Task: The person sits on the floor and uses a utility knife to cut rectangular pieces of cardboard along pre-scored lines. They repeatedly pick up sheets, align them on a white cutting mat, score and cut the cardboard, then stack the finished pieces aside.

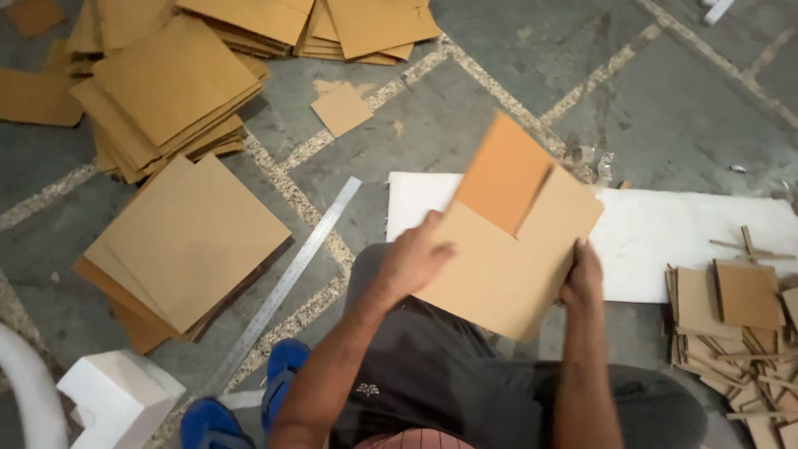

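Note:
I hold a tan square cardboard sheet [499, 270] tilted above my lap with both hands. My left hand [413, 258] grips its left edge, thumb on top. On the sheet's right edge sits my right hand [583, 277], fingers curled over it. A smaller, more orange cardboard piece [503, 176] lies on or against the upper part of the sheet, blurred. Behind them a white board [682, 233] lies flat on the floor.
Stacks of square cardboard sheets [187, 241] [166, 87] lie on the grey floor at left and top. A long metal ruler [287, 283] lies diagonally near my blue sandals [283, 374]. Cardboard offcuts and strips [740, 324] pile at right. A white foam block [116, 399] sits at bottom left.

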